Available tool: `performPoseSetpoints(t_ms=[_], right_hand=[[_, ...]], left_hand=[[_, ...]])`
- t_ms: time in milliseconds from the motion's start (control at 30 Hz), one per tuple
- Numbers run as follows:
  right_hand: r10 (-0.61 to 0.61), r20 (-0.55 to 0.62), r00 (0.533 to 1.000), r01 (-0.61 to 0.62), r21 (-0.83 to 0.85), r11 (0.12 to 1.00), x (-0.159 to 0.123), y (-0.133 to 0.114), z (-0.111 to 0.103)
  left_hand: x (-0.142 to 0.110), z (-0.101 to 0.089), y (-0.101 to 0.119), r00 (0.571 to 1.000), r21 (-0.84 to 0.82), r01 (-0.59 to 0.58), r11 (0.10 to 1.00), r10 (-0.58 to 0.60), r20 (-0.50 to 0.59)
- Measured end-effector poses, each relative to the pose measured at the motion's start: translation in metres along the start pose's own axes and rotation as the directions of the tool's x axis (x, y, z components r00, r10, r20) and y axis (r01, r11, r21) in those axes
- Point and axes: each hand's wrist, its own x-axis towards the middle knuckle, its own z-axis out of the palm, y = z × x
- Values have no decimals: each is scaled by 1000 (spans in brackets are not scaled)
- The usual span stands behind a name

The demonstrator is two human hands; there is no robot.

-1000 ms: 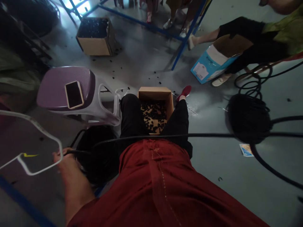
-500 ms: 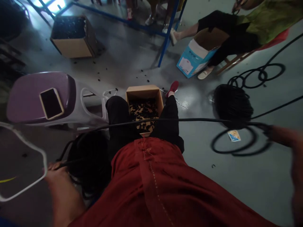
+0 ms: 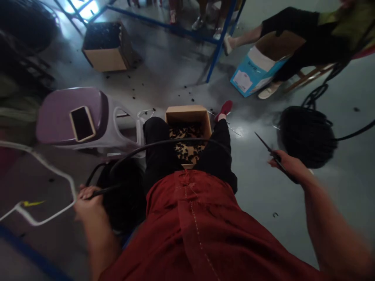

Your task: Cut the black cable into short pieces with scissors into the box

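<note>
At the left, my left hand (image 3: pixel 89 199) is closed round one end of a black rubber-like cord (image 3: pixel 152 145). The cord arcs from the fist over my knees, and its far end is blurred near my right knee. A big bundle of the same black cord (image 3: pixel 124 191) sits beside my left leg, partly behind the hand. Out to the right, my right hand (image 3: pixel 288 166) grips dark, slim scissors (image 3: pixel 271 150), their point towards the upper left. It is close to a second bundle of black cord (image 3: pixel 307 134) on the floor.
Between my feet, a cardboard box (image 3: pixel 187 110) holds small black pieces. A purple stool (image 3: pixel 55 117) carries a phone (image 3: pixel 82 123). A white bent tube frame (image 3: pixel 58 169) is at left. Further off are a filled carton (image 3: pixel 107 58), a blue box (image 3: pixel 249 76) and a seated person (image 3: pixel 310 43).
My right hand has come inward from the far right edge. The cord stretched straight between my hands has slackened into an arc, away from the right hand. The view has shifted slightly.
</note>
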Motion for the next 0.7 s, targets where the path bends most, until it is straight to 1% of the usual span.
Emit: performPoseSetpoints(t_ms=[33,100,133,167,200,233,300,367,400,433,467,500,533,567,633,667,700], right_hand=[[-44,20,999,45,-55,997,8,-24,15],[-187,129,974,192,-32,981,24,-84,52],[-267,195,944,269,18,963,28,-117,73],[-350,248,904,337,94,937,31,-151,95],[-426,316,848,391,172,904,30,-185,116],[-507,366,780,450,233,862,26,-218,137],[-643,467,607,550,338,764,12,-276,171],[-732,522,438,651,378,659,-5,-318,195],[-768,521,372,701,385,600,-12,-334,204],[-798,504,331,756,365,544,-19,-344,210],[-816,486,312,802,326,500,-24,-351,215],[-820,485,305,835,277,475,-27,-355,219],[-811,495,312,856,225,466,-28,-355,223],[-793,512,329,863,177,473,-26,-353,227],[-740,549,389,844,109,525,-16,-344,236],[-716,545,436,818,90,567,-7,-339,241],[-683,537,495,776,81,626,4,-333,245]], left_hand=[[-3,1,-5,1000,-74,10,997,-9,10],[-10,2,-12,998,-132,66,989,-63,31],[-13,2,-16,996,-149,79,986,-72,48],[-16,1,-19,994,-159,95,983,-84,75],[-18,1,-22,990,-176,105,979,-86,109],[-20,0,-25,987,-183,104,978,-78,140],[-22,-1,-30,981,-175,119,977,-88,175],[-23,-3,-36,970,-154,127,980,-89,228],[-23,-5,-38,964,-140,119,983,-80,252],[-23,-6,-40,960,-124,106,987,-69,273],[-23,-6,-42,956,-109,95,990,-60,286],[-24,-6,-43,955,-100,91,991,-58,292],[-24,-5,-44,954,-101,98,990,-65,293],[-25,-3,-44,954,-113,114,987,-77,290],[-28,2,-44,956,-164,145,976,-95,279],[-30,5,-43,959,-191,148,970,-94,268],[-31,8,-43,964,-213,142,967,-86,253]])
